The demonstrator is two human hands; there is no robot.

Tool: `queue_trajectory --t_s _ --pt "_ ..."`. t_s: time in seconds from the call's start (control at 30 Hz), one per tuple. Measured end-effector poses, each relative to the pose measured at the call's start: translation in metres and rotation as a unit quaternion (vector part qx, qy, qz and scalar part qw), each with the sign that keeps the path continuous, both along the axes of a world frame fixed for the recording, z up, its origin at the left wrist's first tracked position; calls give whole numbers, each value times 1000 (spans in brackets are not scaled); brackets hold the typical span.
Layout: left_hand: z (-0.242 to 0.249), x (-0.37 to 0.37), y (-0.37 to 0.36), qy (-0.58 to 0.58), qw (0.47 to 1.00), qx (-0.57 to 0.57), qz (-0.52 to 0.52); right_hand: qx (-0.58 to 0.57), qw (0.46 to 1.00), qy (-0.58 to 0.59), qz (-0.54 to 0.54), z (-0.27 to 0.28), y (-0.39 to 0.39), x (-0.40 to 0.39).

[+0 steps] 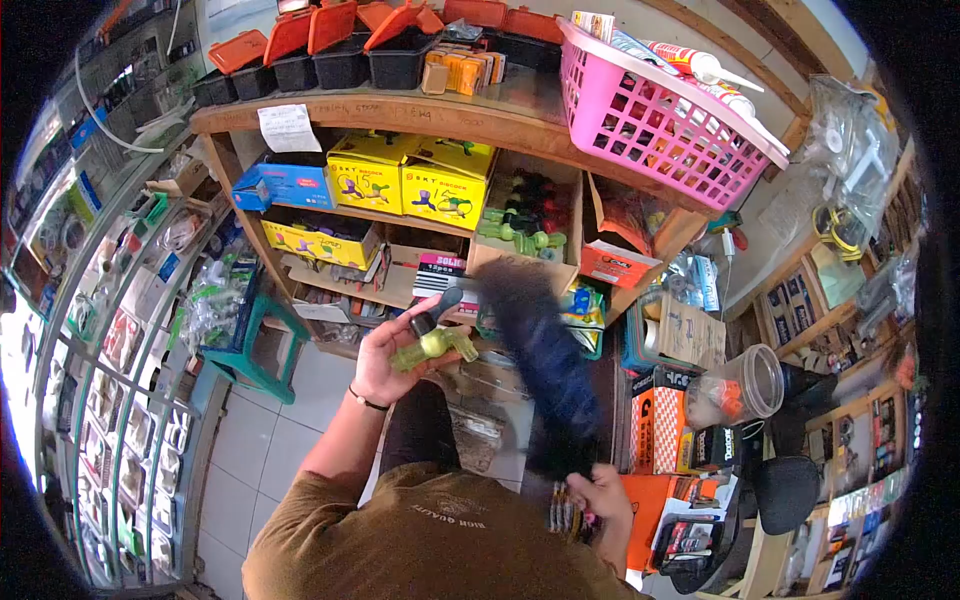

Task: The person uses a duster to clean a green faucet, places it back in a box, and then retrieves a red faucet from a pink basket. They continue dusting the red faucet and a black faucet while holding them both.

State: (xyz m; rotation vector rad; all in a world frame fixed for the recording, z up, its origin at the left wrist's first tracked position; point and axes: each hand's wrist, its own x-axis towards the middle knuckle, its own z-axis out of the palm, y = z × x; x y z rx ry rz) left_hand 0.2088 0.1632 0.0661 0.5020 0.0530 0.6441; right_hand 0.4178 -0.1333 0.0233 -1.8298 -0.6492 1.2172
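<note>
My left hand (380, 355) is closed round a translucent yellow-green plastic faucet (432, 346) with a dark handle, held up in front of the shelves. Low on the right, my right hand (600, 495) grips a dark blue duster (550, 355), whose head is smeared by motion and reaches up towards the shelf. Part of the grip is hidden by the hand and the duster. Behind the duster's tip, an open cardboard box (483, 248) holds several similar green faucets (525, 235), with dark and red ones behind them.
Yellow boxes (447, 180) and a blue box (285, 186) stand on the wooden shelf (400, 107). Above are black bins with orange lids (333, 25) and a pink basket (655, 120). A green stool (262, 350) is at left, beside a glass display case (120, 380). Boxes and a clear jar (752, 380) crowd the right.
</note>
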Motion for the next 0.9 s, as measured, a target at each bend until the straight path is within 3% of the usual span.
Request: queue_trajectory --t_s 0.03,0.1,0.13,0.17,0.23,0.27,0.3,0.37,0.4,0.43,0.5,0.53,0.57,0.6,0.63,0.7,0.73,0.8,0.83,0.9 --pt "2 1 -2 -1 1000 2 0 2 1000 -1 0 0 4 -1" --pt "7 0 -7 57 995 71 33 252 935 -164 191 1 18 -7" --pt "1 -1 -4 15 997 69 11 253 934 -163 191 1 18 -7" --pt "-7 3 -2 -42 998 53 8 157 969 -103 162 3 16 -5" --pt "-1 -9 -2 58 998 3 18 -39 994 17 102 6 18 -1" --pt "1 -13 -3 72 997 -16 22 3 993 2 114 -2 16 -2" --pt "4 -5 -2 -11 998 -49 33 5 993 2 115 -3 16 -4" --pt "16 -13 -10 18 999 26 7 185 946 -144 224 -5 15 -7" --pt "11 -8 -6 10 999 26 29 106 976 -83 173 -5 12 -11" --pt "10 -10 -5 -4 997 59 41 107 976 -82 170 -9 11 -12" --pt "3 -8 -2 29 998 -41 33 -14 990 -12 138 -13 10 -14" --pt "-4 -6 1 11 999 -8 33 -14 990 -14 137 -9 9 -16" --pt "-10 -3 2 -7 999 26 33 56 987 -29 147 -3 10 -20" --pt "-3 -1 -3 0 999 -17 46 128 978 -46 157 3 12 -23" --pt "-4 -3 -2 -4 999 -15 47 128 978 -50 159 3 14 -24" --pt "-6 -12 3 13 999 -41 -19 42 998 24 28 -1 10 -26" --pt "-3 -14 0 4 999 -10 -30 39 998 23 32 -11 5 -20" --pt "9 -12 -7 14 1000 -24 -4 118 968 -132 175 -23 1 -10" --pt "12 -11 -8 23 999 -33 19 116 968 -132 177 -16 0 -12" --pt "4 -17 0 9 999 -37 5 56 997 36 46 6 0 -14"
